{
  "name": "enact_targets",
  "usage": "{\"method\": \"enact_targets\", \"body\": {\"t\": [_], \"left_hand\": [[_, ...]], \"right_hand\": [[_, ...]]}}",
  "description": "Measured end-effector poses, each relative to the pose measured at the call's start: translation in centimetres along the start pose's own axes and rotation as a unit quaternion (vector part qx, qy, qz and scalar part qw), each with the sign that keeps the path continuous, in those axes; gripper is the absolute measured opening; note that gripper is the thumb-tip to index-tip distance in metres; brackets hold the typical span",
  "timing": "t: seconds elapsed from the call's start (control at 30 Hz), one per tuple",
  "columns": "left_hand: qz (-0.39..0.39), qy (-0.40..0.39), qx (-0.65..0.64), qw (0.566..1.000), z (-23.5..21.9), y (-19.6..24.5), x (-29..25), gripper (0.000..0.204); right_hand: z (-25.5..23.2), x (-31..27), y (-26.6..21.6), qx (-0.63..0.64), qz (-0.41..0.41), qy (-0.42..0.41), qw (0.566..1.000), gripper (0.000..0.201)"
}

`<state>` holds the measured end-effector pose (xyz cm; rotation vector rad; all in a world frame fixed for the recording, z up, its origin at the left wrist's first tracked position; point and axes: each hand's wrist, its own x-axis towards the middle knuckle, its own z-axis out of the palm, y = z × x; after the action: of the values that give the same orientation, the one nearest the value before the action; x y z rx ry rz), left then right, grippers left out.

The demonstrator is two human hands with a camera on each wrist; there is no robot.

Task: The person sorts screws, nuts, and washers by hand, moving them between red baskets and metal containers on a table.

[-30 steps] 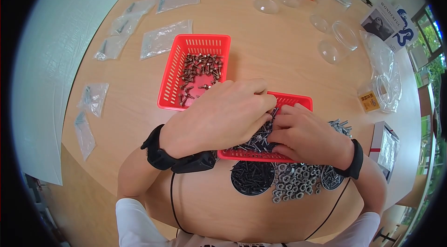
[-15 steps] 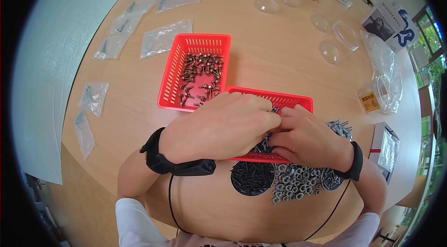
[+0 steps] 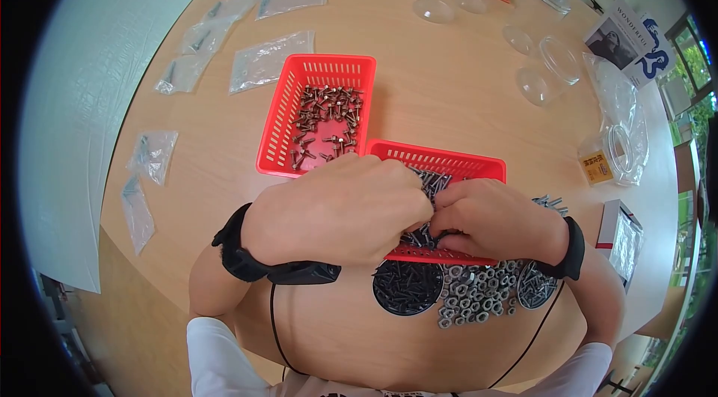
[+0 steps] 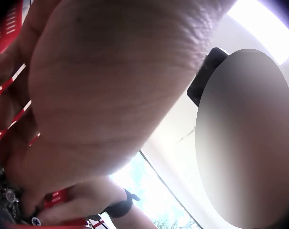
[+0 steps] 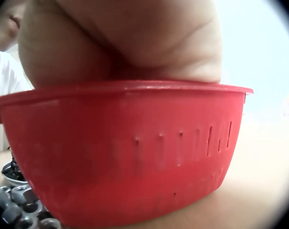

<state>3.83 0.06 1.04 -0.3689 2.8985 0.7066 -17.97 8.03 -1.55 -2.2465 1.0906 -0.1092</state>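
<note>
Both hands work over the near red basket (image 3: pixel 449 160), which holds a heap of silvery screws (image 3: pixel 430 181). My left hand (image 3: pixel 340 206) lies across the basket's left end, back upward, its fingers bent down toward the screws. In the left wrist view, screws (image 4: pixel 10 195) show beside those fingertips. My right hand (image 3: pixel 497 221) reaches over the right part, with curled fingertips down among the screws; its palm side sits right at the basket rim (image 5: pixel 149 86) in the right wrist view. Whatever either set of fingertips may pinch is hidden, so I cannot tell what they hold.
Another red basket (image 3: pixel 278 116) with brownish bolts (image 3: pixel 329 109) stands behind. Close to my body are a dish of black screws (image 3: pixel 407 288), loose nuts (image 3: pixel 475 296) and a dish of small screws (image 3: pixel 536 286). Plastic bags (image 3: pixel 271 60) lie left; clear jars (image 3: pixel 550 75) stand right.
My left hand has drawn back leftward, away from the right fingertips, uncovering more screws in the near basket. The right hand stays over the basket with its fingers down in it.
</note>
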Motion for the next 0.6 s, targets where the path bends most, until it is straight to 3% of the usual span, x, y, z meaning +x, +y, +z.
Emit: {"method": "enact_targets", "body": {"t": [0.07, 0.27, 0.47, 0.6], "left_hand": [[-0.015, -0.036, 0.008, 0.999, -0.1, 0.3, -0.3, 0.009], [-0.022, -0.031, 0.085, 0.996, 0.6, 0.7, 0.0, 0.007], [-0.015, 0.062, 0.134, 0.989, 1.7, 0.8, -0.2, 0.008], [-0.022, 0.056, 0.143, 0.988, 1.7, 0.9, -0.1, 0.007]], "right_hand": [[-0.4, 0.1, -0.3, 0.005, 0.01, -0.015, 1.0, 0.01], [-0.4, 0.1, -0.2, -0.011, 0.005, -0.026, 1.0, 0.014], [-0.2, 0.0, 0.0, -0.005, -0.005, 0.001, 1.0, 0.015], [-0.1, 0.2, -0.1, -0.003, 0.001, 0.005, 1.0, 0.015]]}}
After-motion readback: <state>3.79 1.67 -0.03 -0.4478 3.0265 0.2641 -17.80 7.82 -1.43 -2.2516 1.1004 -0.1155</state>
